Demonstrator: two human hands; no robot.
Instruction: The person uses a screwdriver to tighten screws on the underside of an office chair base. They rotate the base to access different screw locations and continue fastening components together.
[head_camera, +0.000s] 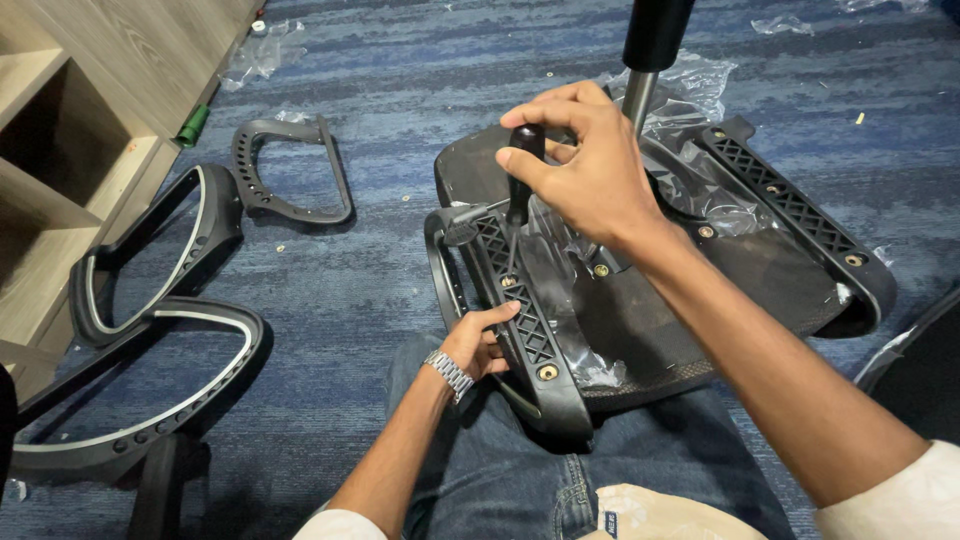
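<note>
Right hand (590, 170) is closed around the black screwdriver handle (523, 165): thumb and forefinger wrap the top, the rest curl behind it, full grip. The handle sticks out just below the thumb; the shaft (512, 252) runs almost straight down from the fingers, long axis near vertical with a slight lean to the left at the bottom, tip down at a bolt hole (508, 282) in the armrest bracket (525, 320). Left hand (482, 343) has its fingers curled over the outer edge of that same bracket, thumb on top, clamped on it below and a bit left of the tool tip. The bracket's long axis runs diagonally from upper left to lower right, across the upturned seat underside (640, 330), which rests on the person's lap. The gas lift column (645, 70) stands up just behind the right-hand knuckles. Spare armrest (290, 170) lies on the carpet (400, 90), well apart to the left.
</note>
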